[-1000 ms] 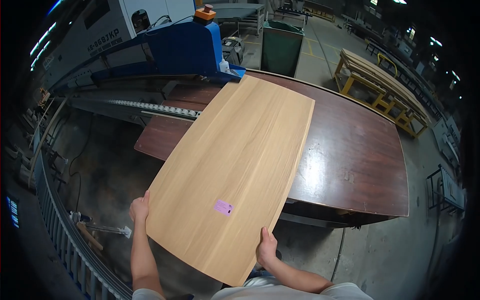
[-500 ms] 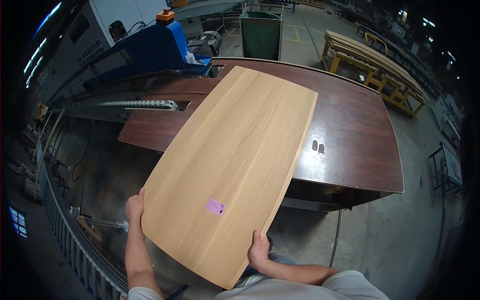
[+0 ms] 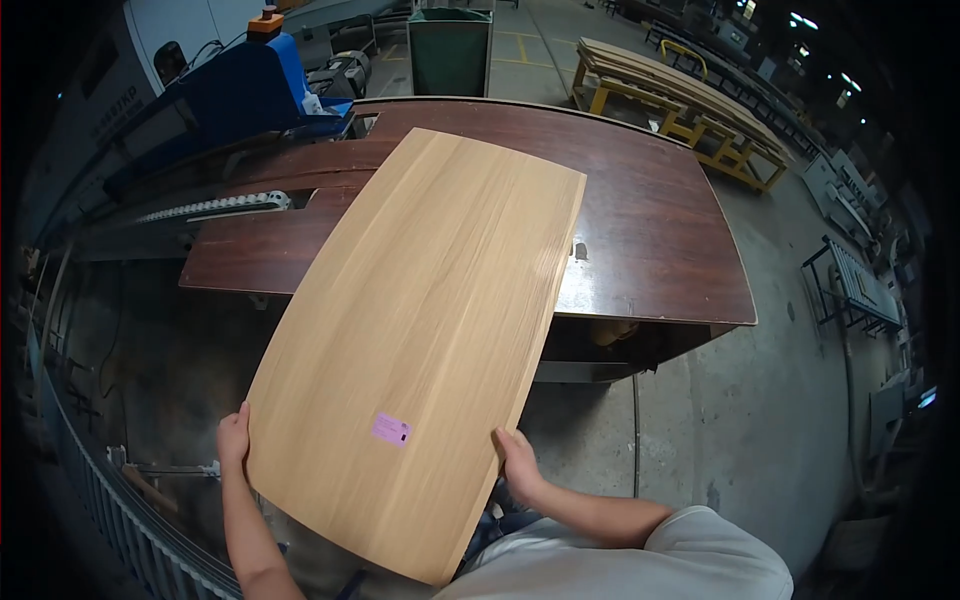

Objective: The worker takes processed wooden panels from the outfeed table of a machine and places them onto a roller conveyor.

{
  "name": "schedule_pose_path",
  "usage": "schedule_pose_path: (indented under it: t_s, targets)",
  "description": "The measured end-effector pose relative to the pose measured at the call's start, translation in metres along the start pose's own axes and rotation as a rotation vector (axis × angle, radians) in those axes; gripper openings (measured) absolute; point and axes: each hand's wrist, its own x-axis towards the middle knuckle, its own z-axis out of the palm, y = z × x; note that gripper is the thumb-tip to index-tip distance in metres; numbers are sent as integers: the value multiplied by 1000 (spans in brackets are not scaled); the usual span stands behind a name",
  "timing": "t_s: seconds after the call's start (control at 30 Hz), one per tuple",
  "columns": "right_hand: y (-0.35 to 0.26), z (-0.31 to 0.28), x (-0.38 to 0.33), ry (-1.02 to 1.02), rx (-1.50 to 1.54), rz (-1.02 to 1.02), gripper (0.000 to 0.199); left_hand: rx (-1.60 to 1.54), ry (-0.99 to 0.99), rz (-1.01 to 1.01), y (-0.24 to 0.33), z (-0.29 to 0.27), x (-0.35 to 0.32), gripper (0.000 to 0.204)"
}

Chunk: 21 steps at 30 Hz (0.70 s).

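Note:
A large light wood-grain panel (image 3: pixel 420 300) stretches away from me, its far part over a dark reddish-brown table (image 3: pixel 660 230). A small purple label (image 3: pixel 391 429) is stuck on its top face near my end. My left hand (image 3: pixel 234 436) grips the panel's left edge, thumb on top and fingers hidden beneath. On the right edge my right hand (image 3: pixel 517 466) holds on the same way, its thumb at the rim. The panel's near end overhangs the table, close to my body. Whether the far end rests on the tabletop I cannot tell.
A blue machine (image 3: pixel 225 95) with an orange-topped box and a white chain conveyor (image 3: pixel 215 206) stand at the left. Behind the table is a green bin (image 3: pixel 450 55). A yellow-framed rack with long boards (image 3: pixel 680 95) is far right. Roller rails (image 3: pixel 95 500) curve along the lower left.
My view has turned to the right, so the surroundings shift left. The panel now covers part of the dark marks on the table. Both hands keep their hold on its edges.

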Motion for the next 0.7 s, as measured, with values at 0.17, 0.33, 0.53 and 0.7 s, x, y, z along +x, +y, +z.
schedule_pose_path:
  t_s: [0.17, 0.33, 0.53, 0.7]
  targets:
    - [-115, -15, 82, 171, 205, -137, 40, -96, 32, 46, 37, 12, 26, 52]
    - [-148, -7, 122, 226, 227, -168, 50, -157, -57, 124, 96, 66, 68, 53]
    - [-136, -21, 133, 376, 124, -182, 49, -490, -105, -330, 131, 92, 78, 73]
    - [-128, -24, 142, 278, 288, -131, 49, -84, 77, -421, 129, 60, 32, 78]
